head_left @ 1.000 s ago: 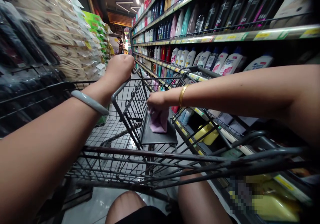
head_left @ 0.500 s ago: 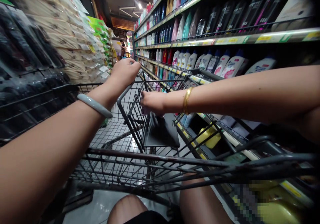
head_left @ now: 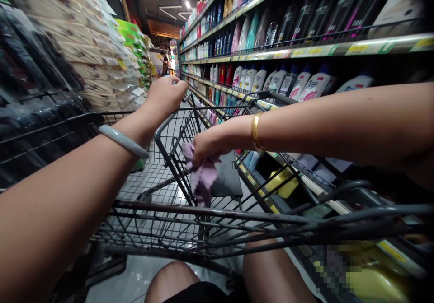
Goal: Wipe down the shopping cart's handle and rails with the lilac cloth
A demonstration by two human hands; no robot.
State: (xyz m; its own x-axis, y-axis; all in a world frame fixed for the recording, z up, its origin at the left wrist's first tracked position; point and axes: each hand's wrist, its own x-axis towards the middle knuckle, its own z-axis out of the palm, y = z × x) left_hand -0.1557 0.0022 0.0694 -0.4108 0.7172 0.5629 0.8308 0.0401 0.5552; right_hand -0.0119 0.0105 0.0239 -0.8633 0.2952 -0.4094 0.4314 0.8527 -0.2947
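My left hand (head_left: 166,94), with a pale bangle at the wrist, is closed around the top of the grey metal frame (head_left: 159,132) inside a shopping cart. My right hand (head_left: 212,141), its wrist in a gold bracelet, grips a crumpled purple cloth (head_left: 205,176). The cloth hangs down beside the wire rack and partly covers the dark flat seat panel (head_left: 229,179). Nearest to me runs the cart's worn black rim (head_left: 217,213). Most fingers of the right hand are hidden behind the hand and cloth.
Shelves of bottles (head_left: 259,78) line the right side, close to the cart. Stacked beige packages (head_left: 91,52) and dark wrapped goods (head_left: 37,63) stand on the left. A person (head_left: 164,62) is far down the aisle. My knees (head_left: 173,280) are below the cart rim.
My right hand has pulled back from the wire rack and turned downward, bringing the purple cloth into full view over the seat panel. My left hand keeps its hold on the frame.
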